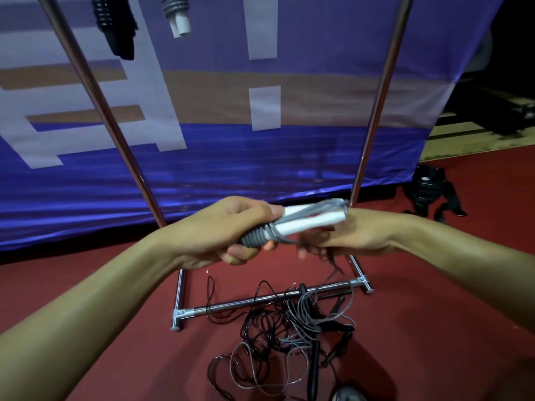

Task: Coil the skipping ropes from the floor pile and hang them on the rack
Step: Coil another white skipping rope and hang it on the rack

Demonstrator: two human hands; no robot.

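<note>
Two bare forearms reach in from the bottom corners and meet at mid-frame. The left hand (228,230) is curled round a pair of white rope handles (307,222) with grey ribbed grips, held side by side and pointing right. Grey cord (315,211) is wound round the white shafts. The right hand (347,235) sits just beside the handle tips with its fingers bent around a blurred strand of cord; the strand trails down from it toward the floor.

Below the hands, on the red floor (115,357), lies the pile of ropes (289,328), a tangle of black and grey cords with black handles among them, draped partly over the rack's lower bar (260,299). The rack's two metal uprights (110,117) rise on either side of the hands. Near the top edge a black coiled rope (115,24) and a grey-and-white one (178,13) hang down.

Behind the rack hangs a blue banner (318,53) with large white and tan shapes; no writing can be read. A black strapped object (428,192) lies on the floor at right.
</note>
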